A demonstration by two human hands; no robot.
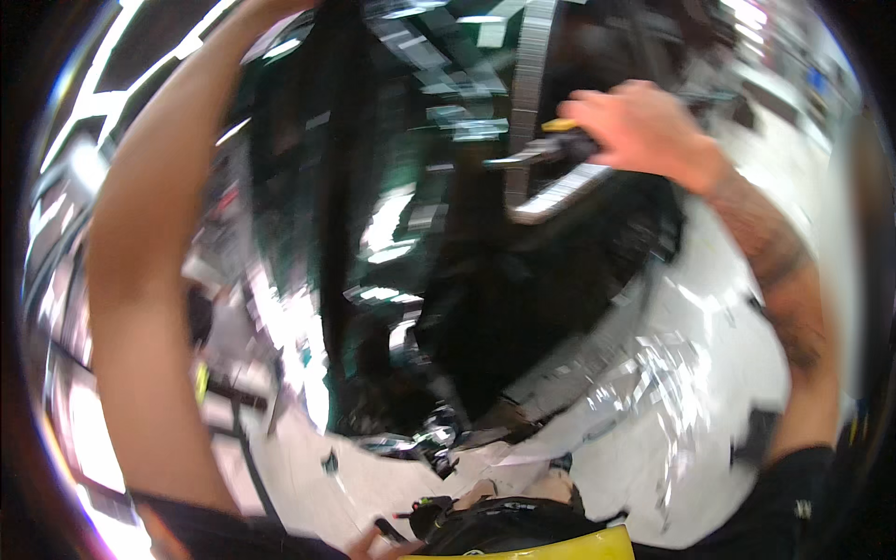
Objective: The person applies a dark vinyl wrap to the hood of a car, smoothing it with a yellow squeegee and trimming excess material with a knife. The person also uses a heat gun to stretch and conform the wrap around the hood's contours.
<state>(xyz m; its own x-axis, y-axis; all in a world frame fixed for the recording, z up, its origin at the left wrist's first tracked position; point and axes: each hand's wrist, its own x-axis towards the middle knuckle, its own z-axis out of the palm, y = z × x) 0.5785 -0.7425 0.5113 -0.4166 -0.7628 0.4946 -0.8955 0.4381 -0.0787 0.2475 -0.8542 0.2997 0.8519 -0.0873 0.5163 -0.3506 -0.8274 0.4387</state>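
Note:
My right hand (639, 131) is closed on a small black hand tool (574, 145) with a yellow part and a metal tip. The tool is over a large glossy dark green-black surface (476, 289), beside a pale angled strip (555, 196); motion blur hides whether it touches. My left arm reaches up the left side, and my left hand (285, 7) is at the top edge, mostly cut off, so its grip is unclear. Shiny, crinkled transparent sheeting (644, 383) lies along the lower right of the dark surface.
Below are a pale floor (327, 495), my legs and something yellow (560, 543) at my waist. Dark stand-like bars (233, 397) are at lower left, bright light strips at upper left. Blurred equipment (747, 93) is at upper right.

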